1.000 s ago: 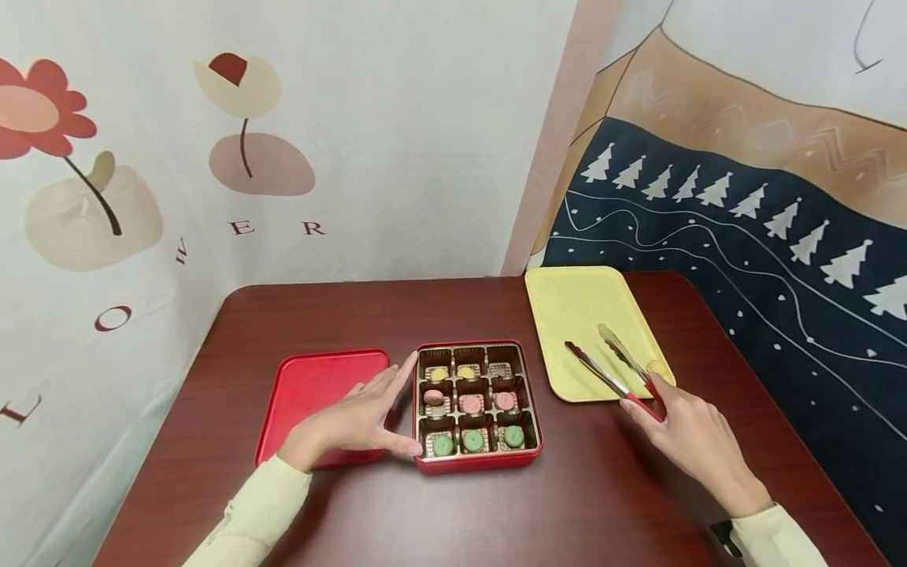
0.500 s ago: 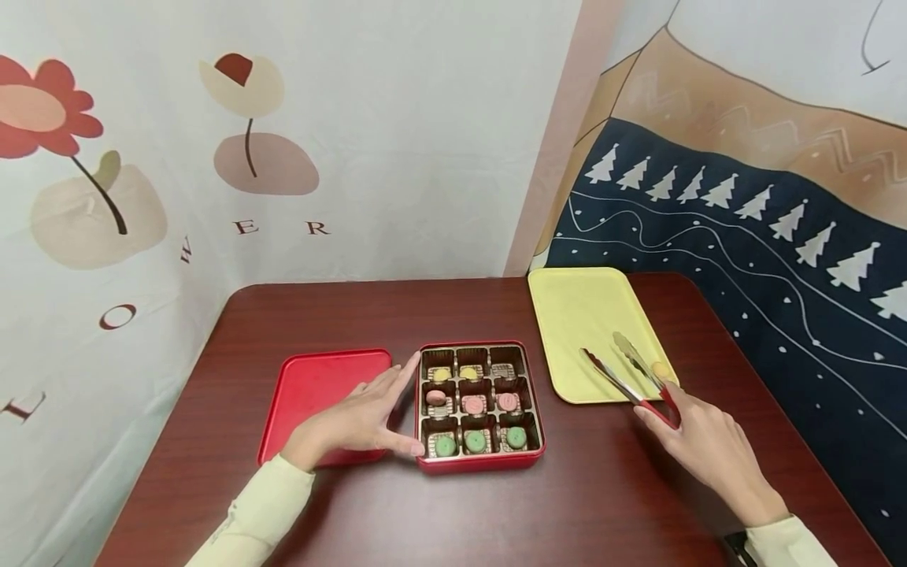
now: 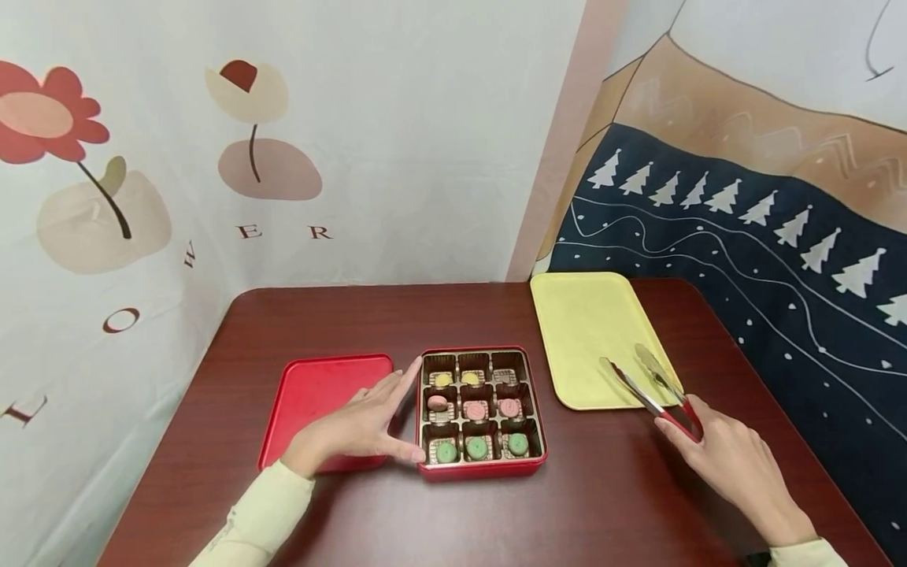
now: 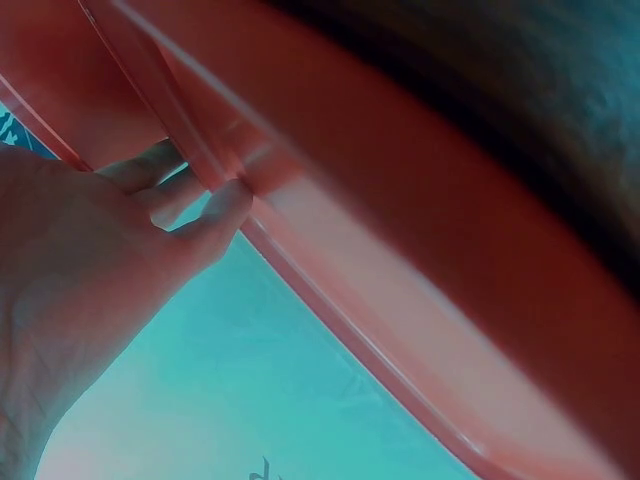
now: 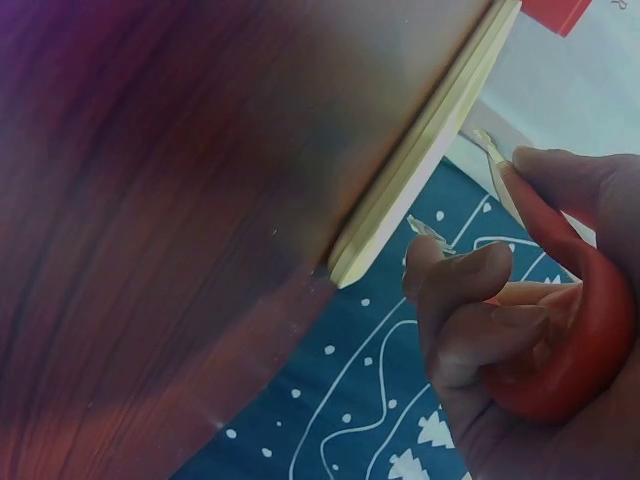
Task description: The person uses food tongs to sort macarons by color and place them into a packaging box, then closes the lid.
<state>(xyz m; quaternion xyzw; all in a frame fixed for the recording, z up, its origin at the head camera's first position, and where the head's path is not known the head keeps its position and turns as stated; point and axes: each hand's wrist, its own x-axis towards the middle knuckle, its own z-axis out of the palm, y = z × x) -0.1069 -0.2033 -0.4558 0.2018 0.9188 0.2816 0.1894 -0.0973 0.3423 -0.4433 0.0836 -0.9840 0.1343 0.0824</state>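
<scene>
My right hand grips red-handled metal tongs, whose arms are spread over the near right corner of the yellow tray. In the right wrist view, fingers curl round the tongs' red handle. My left hand rests, fingers straight and thumb spread, along the left side of a red box with a gold divided insert. Yellow macarons sit in two back compartments; the back right one shows none. Pink macarons fill the middle row, the left one tilted, and green macarons the front.
A red lid lies left of the box, partly under my left hand and wrist. The brown table meets patterned cloth walls at its back and sides.
My right hand and the tongs have shifted right and slightly nearer. A yellow macaron seen earlier at the tray's right edge is no longer clearly visible. The left hand stays at the box.
</scene>
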